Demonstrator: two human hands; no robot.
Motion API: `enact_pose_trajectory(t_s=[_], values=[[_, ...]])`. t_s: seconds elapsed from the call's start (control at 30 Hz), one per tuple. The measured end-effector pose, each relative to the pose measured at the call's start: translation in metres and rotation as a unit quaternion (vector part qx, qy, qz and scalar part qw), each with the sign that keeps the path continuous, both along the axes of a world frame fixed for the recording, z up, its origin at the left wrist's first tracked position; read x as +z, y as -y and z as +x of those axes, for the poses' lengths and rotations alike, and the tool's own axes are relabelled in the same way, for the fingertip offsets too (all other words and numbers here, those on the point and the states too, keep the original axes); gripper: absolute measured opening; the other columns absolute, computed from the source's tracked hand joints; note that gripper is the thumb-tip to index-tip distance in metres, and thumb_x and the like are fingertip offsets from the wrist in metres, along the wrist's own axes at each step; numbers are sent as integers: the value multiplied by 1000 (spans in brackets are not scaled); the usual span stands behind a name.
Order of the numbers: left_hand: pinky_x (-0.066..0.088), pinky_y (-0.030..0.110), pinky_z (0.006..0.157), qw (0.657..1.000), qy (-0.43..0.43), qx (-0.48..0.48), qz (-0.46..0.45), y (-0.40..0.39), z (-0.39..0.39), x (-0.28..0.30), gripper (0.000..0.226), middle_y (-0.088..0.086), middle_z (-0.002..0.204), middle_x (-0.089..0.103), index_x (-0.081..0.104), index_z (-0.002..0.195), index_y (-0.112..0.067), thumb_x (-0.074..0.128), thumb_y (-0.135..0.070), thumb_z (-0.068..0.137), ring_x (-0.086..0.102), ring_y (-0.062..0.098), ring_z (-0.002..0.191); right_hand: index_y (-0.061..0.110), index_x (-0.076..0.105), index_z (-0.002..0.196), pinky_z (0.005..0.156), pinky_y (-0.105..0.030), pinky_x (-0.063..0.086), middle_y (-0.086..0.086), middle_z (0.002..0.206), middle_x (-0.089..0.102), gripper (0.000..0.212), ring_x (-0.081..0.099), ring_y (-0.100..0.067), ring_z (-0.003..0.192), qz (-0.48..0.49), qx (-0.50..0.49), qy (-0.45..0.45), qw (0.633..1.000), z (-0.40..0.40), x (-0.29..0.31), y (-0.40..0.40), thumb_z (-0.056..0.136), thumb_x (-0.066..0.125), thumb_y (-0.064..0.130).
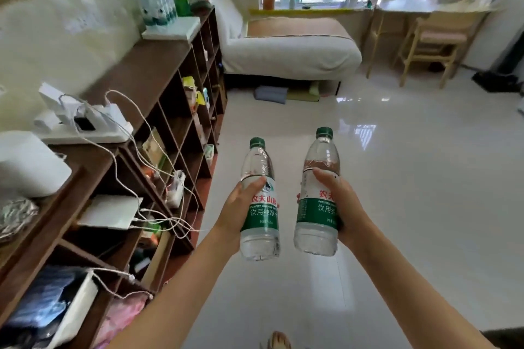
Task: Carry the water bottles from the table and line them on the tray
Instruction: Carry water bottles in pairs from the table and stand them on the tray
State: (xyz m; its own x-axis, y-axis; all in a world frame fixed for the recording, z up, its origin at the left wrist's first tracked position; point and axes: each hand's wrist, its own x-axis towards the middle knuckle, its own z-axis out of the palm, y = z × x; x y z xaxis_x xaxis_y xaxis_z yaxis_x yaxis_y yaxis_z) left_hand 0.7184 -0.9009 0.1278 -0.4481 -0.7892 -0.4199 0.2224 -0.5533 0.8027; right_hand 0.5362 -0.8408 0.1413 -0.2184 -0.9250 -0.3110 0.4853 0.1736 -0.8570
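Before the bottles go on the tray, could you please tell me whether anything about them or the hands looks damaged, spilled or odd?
Nothing stands out. The left hand grips one capped bottle and the right hand grips the other bottle; both are upright with green caps on, and no spill shows on the floor.

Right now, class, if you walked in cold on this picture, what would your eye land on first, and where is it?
Two green-capped water bottles held upright over the shiny floor: the left hand holds one bottle and the right hand holds the other bottle, side by side and apart. Next comes the dark shelf unit along the left, tangled with white cables, and a white tray of bottles on its far end.
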Motion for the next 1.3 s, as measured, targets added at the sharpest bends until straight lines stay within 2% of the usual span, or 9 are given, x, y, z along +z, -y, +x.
enact_pose_trajectory(t_s=[0.17,0.37,0.53,0.77,0.9,1.03,1.1,1.23,1.3], values=[[56,34,57,999,-2,37,0,133,-19,8,57,14,87,66,51,126,-16,74,-31,76,66,27,67,11,48,126,68,-40,56,-18,94,64,54,64,-33,78,6,32,-24,999,-21,13,142,80,70,29],[57,35,59,998,-7,66,-12,306,-43,-3,54,15,85,66,55,122,-13,75,-30,75,67,26,66,16,50,123,67,-40,56,-17,95,67,48,67,-32,78,22,36,-76,996,-41,6,312,81,71,26],[55,37,64,998,1,63,5,452,-60,0,55,18,90,65,55,123,-14,77,-31,75,67,30,69,22,53,117,63,-37,57,-16,95,69,56,71,-28,74,20,23,-118,993,-62,16,441,68,77,34],[55,36,62,999,31,32,-3,636,-105,3,53,19,87,65,54,124,-10,74,-30,79,66,29,66,21,53,117,62,-38,56,-17,95,66,42,68,-28,74,8,-5,-108,994,-111,17,618,80,72,24],[56,35,58,999,26,46,5,738,-135,-12,53,17,85,67,56,122,-12,77,-30,76,68,28,64,27,56,113,63,-40,57,-17,96,67,37,68,-28,75,0,-3,-134,991,-151,8,729,81,73,22],[55,35,59,991,29,132,19,845,-168,-17,56,17,83,67,60,117,-10,78,-33,70,68,28,63,32,58,103,62,-38,58,-14,94,69,32,70,-24,72,-9,24,-157,987,-188,8,849,77,76,24],[55,36,59,983,24,180,25,896,-180,-14,50,16,79,67,60,116,-9,76,-33,74,67,27,62,34,57,103,61,-36,57,-12,94,70,34,71,-23,72,-4,52,-166,985,-202,14,908,76,77,26],[55,44,74,966,38,257,6,987,-186,-2,46,18,88,66,61,115,-11,73,-35,78,66,30,72,34,54,112,66,-39,59,-9,95,71,44,72,-25,77,-22,118,-195,973,-214,29,1024,76,78,26],[54,45,77,956,38,289,-10,1023,-182,3,38,17,88,68,63,112,-15,72,-34,80,67,30,75,38,55,108,67,-41,59,-7,93,72,41,72,-25,77,-25,141,-187,972,-209,31,1076,76,78,26]])
